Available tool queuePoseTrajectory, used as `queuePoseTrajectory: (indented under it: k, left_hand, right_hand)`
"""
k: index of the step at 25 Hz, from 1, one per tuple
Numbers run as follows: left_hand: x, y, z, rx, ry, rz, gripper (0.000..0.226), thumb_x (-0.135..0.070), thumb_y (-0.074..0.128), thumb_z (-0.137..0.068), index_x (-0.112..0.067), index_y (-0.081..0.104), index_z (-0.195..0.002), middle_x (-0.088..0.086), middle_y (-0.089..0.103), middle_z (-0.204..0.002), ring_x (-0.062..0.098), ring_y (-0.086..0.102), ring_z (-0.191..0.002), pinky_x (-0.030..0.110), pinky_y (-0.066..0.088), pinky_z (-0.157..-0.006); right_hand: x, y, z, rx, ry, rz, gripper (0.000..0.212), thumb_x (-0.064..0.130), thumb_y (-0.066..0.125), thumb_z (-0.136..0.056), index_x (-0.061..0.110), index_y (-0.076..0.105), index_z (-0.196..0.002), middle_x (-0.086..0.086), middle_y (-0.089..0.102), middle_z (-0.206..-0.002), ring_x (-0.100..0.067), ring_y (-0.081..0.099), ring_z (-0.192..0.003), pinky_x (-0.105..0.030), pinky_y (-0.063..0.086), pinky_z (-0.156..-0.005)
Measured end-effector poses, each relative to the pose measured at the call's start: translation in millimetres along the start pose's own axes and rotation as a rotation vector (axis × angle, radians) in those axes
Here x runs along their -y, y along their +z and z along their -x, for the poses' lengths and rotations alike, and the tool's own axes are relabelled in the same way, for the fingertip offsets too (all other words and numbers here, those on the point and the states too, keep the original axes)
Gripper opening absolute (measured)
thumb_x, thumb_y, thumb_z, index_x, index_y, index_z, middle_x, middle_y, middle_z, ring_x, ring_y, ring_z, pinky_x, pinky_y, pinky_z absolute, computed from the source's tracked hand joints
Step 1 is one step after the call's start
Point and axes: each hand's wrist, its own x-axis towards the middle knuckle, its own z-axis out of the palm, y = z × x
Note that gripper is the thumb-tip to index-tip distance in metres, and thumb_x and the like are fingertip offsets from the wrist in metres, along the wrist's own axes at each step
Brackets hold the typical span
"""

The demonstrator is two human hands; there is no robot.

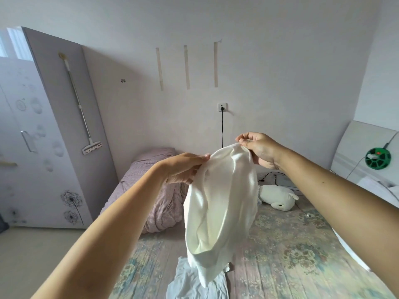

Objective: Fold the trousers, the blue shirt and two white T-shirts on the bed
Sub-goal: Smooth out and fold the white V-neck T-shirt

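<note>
A white T-shirt (222, 203) hangs in the air above the bed (291, 255), held up by both hands. My left hand (183, 168) pinches its upper left edge. My right hand (259, 148) pinches the top edge a little higher and further right. The cloth drops in loose folds, and its lower end touches a pale blue-white garment (194, 283) that lies crumpled on the bed near the front edge. Trousers are not in view.
A rolled pink striped quilt (157, 190) lies at the bed's far left. A white plush toy (276, 197) rests behind the shirt, near black cables. A wardrobe (43, 147) stands at left, a headboard with a green cable reel (377, 158) at right.
</note>
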Motion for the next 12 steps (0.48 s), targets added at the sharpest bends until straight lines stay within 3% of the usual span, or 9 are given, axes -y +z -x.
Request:
queuePoseTrajectory:
  k: [2,4,7,9,12]
  left_hand:
    - [7.9,-10.7,8.6,-0.002,0.011,0.048,0.025,-0.023,0.045,-0.098,-0.008,0.065,-0.100,0.004,0.056,-0.074,0.010,0.054,-0.059,0.023,0.049,-0.054]
    - [10.7,-21.5,15.9,-0.088,0.079,0.065,0.019,-0.011,0.047,-0.096,-0.005,0.064,-0.102,0.000,0.048,-0.068,0.004,0.044,-0.052,0.014,0.036,-0.044]
    - [8.8,-15.5,14.9,-0.206,0.168,-0.085,0.019,-0.016,0.053,-0.094,-0.008,0.065,-0.106,-0.001,0.057,-0.072,0.006,0.053,-0.061,0.017,0.046,-0.054]
    - [9.0,5.0,8.2,-0.202,0.201,-0.205,0.016,-0.019,0.056,-0.093,-0.010,0.066,-0.102,0.000,0.063,-0.079,0.009,0.060,-0.070,0.021,0.053,-0.064]
    - [16.9,43.6,-5.6,-0.173,0.257,-0.190,0.008,-0.018,0.059,-0.091,-0.015,0.065,-0.095,0.002,0.066,-0.085,0.009,0.063,-0.076,0.028,0.056,-0.075]
  right_hand:
    - [-1.6,-4.7,-0.9,-0.079,-0.064,0.029,0.021,0.008,0.047,-0.097,0.019,0.054,-0.080,-0.001,0.053,-0.076,-0.007,0.051,-0.059,-0.017,0.042,-0.049]
    - [-0.9,-10.6,-1.5,-0.120,-0.093,0.054,0.021,0.009,0.051,-0.096,0.021,0.055,-0.078,-0.002,0.052,-0.073,-0.010,0.049,-0.057,-0.019,0.037,-0.047]
    - [3.7,-11.4,-1.4,-0.059,-0.097,0.018,0.020,0.006,0.052,-0.094,0.019,0.056,-0.079,-0.002,0.056,-0.076,-0.013,0.052,-0.068,-0.026,0.041,-0.059]
    - [8.2,-6.9,0.7,-0.028,-0.112,0.005,0.020,0.003,0.050,-0.095,0.016,0.056,-0.080,-0.003,0.056,-0.076,-0.010,0.053,-0.067,-0.020,0.046,-0.060]
    - [12.1,-6.9,4.1,-0.025,-0.123,0.007,0.020,0.002,0.049,-0.095,0.015,0.056,-0.081,-0.004,0.056,-0.074,-0.010,0.053,-0.063,-0.013,0.047,-0.054]
